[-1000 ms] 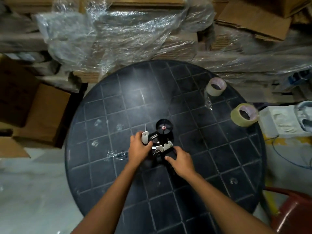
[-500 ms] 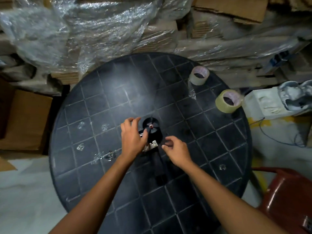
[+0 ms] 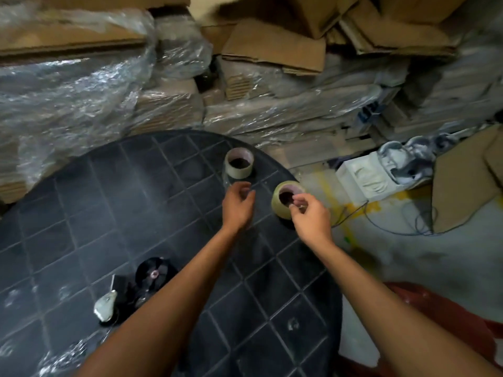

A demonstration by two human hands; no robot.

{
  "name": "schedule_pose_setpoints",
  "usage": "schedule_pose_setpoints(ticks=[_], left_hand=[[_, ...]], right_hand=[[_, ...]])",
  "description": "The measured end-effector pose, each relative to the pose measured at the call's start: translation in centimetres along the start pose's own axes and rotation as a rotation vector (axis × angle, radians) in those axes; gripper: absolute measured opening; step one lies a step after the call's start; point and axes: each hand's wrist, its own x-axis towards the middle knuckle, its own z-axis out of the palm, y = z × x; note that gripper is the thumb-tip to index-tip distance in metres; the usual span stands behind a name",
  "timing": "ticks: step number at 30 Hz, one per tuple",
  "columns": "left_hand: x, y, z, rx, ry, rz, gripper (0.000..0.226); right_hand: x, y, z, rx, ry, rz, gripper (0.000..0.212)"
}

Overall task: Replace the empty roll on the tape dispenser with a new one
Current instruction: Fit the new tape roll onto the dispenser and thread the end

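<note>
I'm judging us abt halfway: the dispenser (image 3: 141,284) is lying on the black table (image 3: 81,213), near-left, w/ its hub looking bare, so the old core seems off already. Left to do: pick a roll, seat it, thread the tape.

Right hand (image 3: 310,216) is hovering at the yellowish tape roll (image 3: 285,200) near the table's right edge, fingertips (image 3: 296,201) pinched together over its core hole; can't tell if they're touching it. Left hand (image 3: 238,204) is hanging just short of the paler roll (image 3: 239,162) farther back, fingers loosely curled, apart, holding nothing.

The yellowish roll is looking thick w/ tape; the paler one is looking thinner.
</note>
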Motion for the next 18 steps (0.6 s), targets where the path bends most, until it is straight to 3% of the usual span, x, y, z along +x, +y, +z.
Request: schedule_pose_setpoints(ticks=[5, 10, 18], left_hand=[[3.5, -1.4, 4.7, -0.086, -0.104, -0.113, 0.028], [4.8, -3.3, 7.7, -0.036, -0.194, -0.181, 0.036], [3.0, -2.5, 7.2, -0.156, -0.095, -0.242, 0.018]], right_hand=[[4.8, 3.3, -0.9, -0.089, -0.026, 0.076, 0.031], [7.7, 5.6, 0.0, -0.095, -0.365, 0.054, 0.081], [7.7, 6.6, -0.1, -0.023, -0.488, 0.077, 0.117]])
